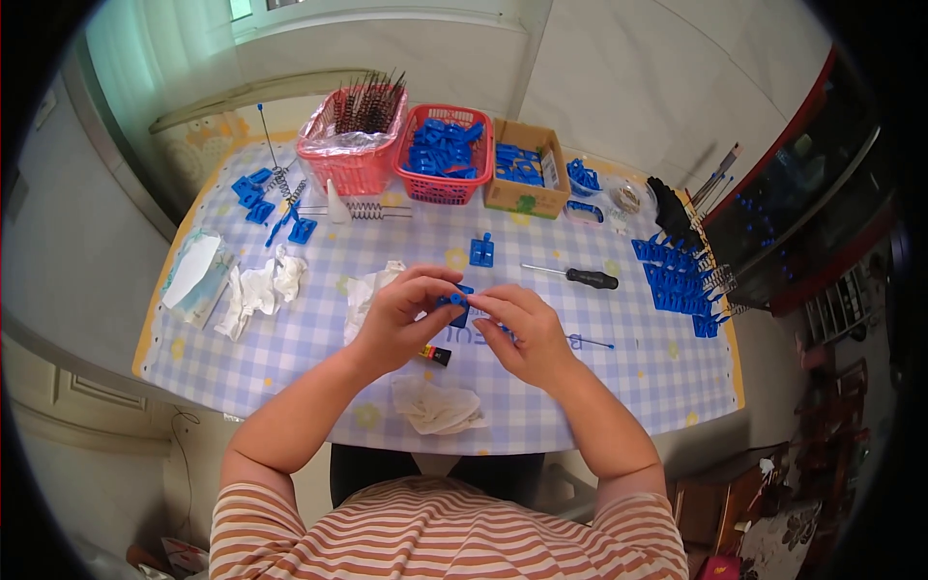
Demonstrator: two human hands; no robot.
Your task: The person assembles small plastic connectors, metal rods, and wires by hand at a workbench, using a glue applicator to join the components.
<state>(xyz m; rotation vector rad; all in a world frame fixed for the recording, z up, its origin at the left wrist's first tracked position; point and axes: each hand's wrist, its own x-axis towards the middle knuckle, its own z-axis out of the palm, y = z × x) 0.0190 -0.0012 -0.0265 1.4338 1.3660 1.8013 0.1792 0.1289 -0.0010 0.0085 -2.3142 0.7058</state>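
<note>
Over the middle of the table, my left hand (406, 314) is closed on a small blue plastic part (457, 301), pinched between thumb and fingers. The fingertips of my right hand (525, 333) meet the same part from the right, pinched together at its edge. My fingers hide much of its shape. A thin rod with a blue tip (611, 346) sticks out past my right hand; whether I hold it or it lies on the cloth I cannot tell. Just beyond my hands lies another blue plastic piece (481, 251). Below my left hand is a small black-and-yellow tube (437, 355).
Along the back stand a pink basket (348, 169) of springs and rods, a red basket (441, 184) and a cardboard box (527, 198) of blue parts. A screwdriver (590, 279) lies right of centre. Blue assemblies (677, 280) fill the right edge. Crumpled tissues (440, 406) lie about.
</note>
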